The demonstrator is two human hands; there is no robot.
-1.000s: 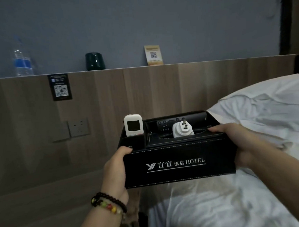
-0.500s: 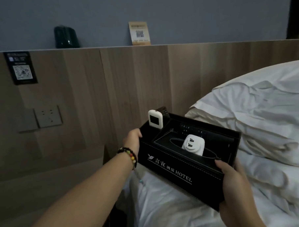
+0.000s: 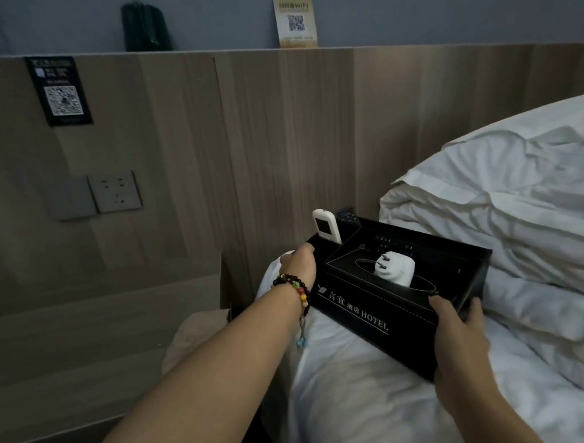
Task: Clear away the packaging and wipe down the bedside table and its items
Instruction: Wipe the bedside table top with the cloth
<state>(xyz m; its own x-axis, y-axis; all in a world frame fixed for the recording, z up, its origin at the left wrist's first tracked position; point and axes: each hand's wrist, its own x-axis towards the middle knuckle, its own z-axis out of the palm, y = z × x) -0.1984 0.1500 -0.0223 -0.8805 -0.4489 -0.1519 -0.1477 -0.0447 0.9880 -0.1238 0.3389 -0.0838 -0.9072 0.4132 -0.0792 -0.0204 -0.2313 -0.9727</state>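
My left fingers [image 3: 302,254] curled over the far end wall of the black hotel organizer box [image 3: 381,304], my right fingers [image 3: 455,318] gripped its near corner. It sat low over the bed [image 3: 358,402] near the headboard edge. It looked rigid and fairly light (loose white plug adapter [image 3: 398,270] and white remote [image 3: 326,226] could tip), so end walls seemed best.
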